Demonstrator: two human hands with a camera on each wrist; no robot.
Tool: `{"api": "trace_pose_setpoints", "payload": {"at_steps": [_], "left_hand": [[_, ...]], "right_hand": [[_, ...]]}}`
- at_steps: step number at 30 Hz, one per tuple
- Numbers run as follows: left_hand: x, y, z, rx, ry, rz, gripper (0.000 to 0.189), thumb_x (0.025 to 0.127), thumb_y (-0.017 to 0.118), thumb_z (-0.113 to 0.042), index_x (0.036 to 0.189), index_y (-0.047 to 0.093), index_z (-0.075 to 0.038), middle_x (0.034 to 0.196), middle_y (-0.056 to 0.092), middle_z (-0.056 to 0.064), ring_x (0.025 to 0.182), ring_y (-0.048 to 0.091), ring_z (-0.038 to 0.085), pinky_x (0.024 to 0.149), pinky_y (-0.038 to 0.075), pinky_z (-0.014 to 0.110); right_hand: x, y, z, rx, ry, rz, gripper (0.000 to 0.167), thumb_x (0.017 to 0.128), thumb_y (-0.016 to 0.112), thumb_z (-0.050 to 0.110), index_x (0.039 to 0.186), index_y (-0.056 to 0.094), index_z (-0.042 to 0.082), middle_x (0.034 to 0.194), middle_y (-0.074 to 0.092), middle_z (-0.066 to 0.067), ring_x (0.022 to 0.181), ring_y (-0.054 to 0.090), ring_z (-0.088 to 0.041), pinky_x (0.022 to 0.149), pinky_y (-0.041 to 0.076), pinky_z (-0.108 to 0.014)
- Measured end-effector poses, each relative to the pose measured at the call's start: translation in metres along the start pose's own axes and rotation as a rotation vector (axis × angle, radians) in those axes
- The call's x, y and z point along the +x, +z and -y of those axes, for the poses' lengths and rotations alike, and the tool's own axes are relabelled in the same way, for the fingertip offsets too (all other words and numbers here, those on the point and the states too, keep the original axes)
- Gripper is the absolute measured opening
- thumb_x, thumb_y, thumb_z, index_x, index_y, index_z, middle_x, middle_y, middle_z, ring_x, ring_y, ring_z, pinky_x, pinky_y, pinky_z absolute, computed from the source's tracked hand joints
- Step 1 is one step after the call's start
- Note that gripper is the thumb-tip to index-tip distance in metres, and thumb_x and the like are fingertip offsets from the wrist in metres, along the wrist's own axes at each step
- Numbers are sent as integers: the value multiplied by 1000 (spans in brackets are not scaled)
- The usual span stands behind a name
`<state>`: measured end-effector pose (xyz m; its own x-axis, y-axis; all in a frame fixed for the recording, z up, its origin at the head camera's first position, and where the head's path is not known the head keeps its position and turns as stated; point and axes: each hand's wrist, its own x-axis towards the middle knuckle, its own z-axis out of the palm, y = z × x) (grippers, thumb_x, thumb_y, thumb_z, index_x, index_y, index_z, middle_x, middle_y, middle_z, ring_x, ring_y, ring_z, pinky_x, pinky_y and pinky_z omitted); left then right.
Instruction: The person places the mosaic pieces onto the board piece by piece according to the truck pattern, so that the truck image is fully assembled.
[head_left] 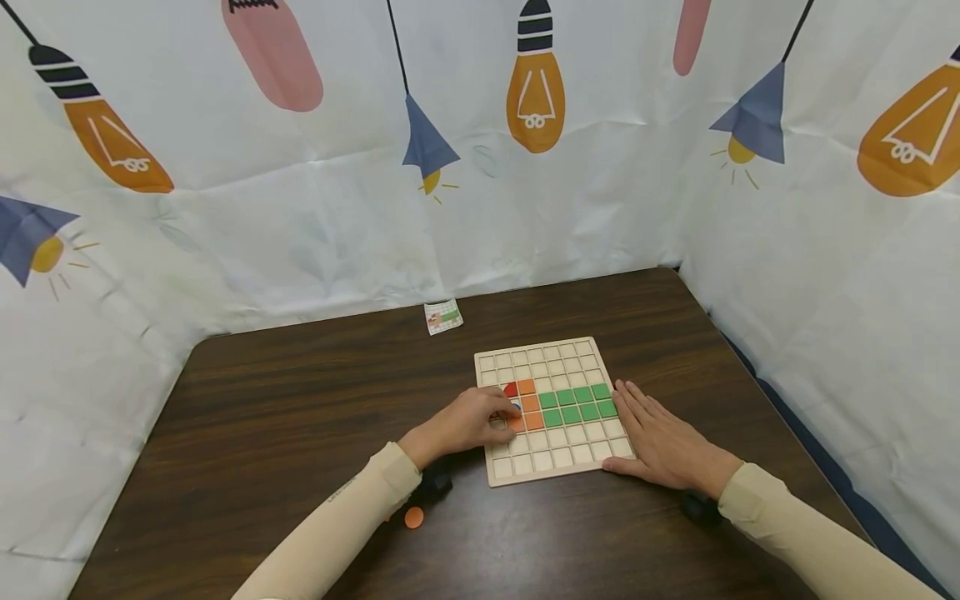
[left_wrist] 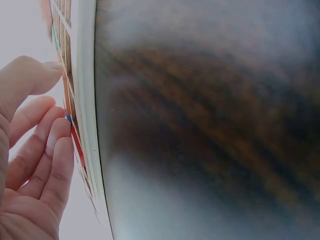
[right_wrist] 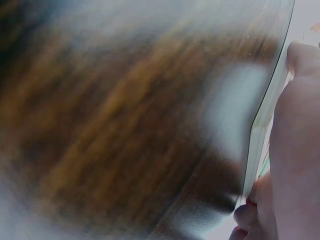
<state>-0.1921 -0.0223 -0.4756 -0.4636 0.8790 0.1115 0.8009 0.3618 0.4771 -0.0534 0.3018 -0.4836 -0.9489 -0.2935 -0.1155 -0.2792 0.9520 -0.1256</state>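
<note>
A pale wooden grid board (head_left: 555,360) lies on the table, with green squares (head_left: 566,397) and orange squares (head_left: 527,387) set in its cells. Over its left side, my left hand (head_left: 468,421) touches a small blue piece (left_wrist: 69,120) with its fingertips. The thumb stands apart from the fingers in the left wrist view. Just beyond those fingertips is a red piece (head_left: 511,389). My right hand (head_left: 660,437) rests along the board's right edge, fingers stretched out and thumb at the near corner. Part of the board's left edge is hidden under the left hand.
A small printed card (head_left: 443,317) with a coloured grid lies at the back of the dark wooden table (head_left: 300,400). An orange disc (head_left: 414,517) lies beside the left forearm. White patterned cloth (head_left: 337,217) hangs behind the table and along its sides.
</note>
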Motion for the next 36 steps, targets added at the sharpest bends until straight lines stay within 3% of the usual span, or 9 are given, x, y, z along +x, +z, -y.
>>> {"api": "trace_pose_setpoints", "payload": {"at_steps": [5, 11, 18, 25, 36], "left_hand": [[-5, -5, 2, -18, -9, -12, 23, 92, 76, -18, 114, 79, -11, 108, 75, 2, 90, 67, 12, 81, 56, 23], [-14, -17, 6, -32, -85, -25, 25, 94, 75, -21, 117, 78, -12, 112, 74, 2, 88, 66, 14, 75, 54, 22], [-23, -29, 8, -29, -170, -37, 29, 94, 75, -21, 121, 77, -9, 114, 74, 4, 98, 74, 15, 85, 62, 28], [-30, -37, 8, 13, -201, -52, 28, 94, 76, -23, 120, 77, -11, 113, 74, 3, 99, 73, 15, 87, 61, 30], [-62, -42, 11, 12, -235, -86, 28, 93, 77, -22, 119, 77, -10, 113, 74, 3, 97, 72, 17, 83, 61, 31]], "right_hand": [[4, 0, -2, -9, -19, 3, 108, 96, 45, 77, 161, 24, -6, 170, 22, -26, 160, 22, -43, 123, 35, -58], [7, 0, -9, 2, -22, 11, 109, 95, 46, 77, 162, 23, -6, 171, 21, -26, 160, 22, -44, 123, 35, -59], [9, -1, -19, -1, -28, 9, 109, 95, 45, 78, 162, 23, -6, 171, 21, -26, 159, 22, -44, 123, 35, -60], [3, -5, -30, 5, -21, 1, 108, 96, 48, 75, 161, 23, -6, 170, 22, -28, 158, 24, -47, 122, 34, -61], [0, -6, -41, 11, -28, -9, 107, 96, 51, 73, 161, 24, -7, 169, 23, -29, 157, 25, -48, 121, 34, -63]]}}
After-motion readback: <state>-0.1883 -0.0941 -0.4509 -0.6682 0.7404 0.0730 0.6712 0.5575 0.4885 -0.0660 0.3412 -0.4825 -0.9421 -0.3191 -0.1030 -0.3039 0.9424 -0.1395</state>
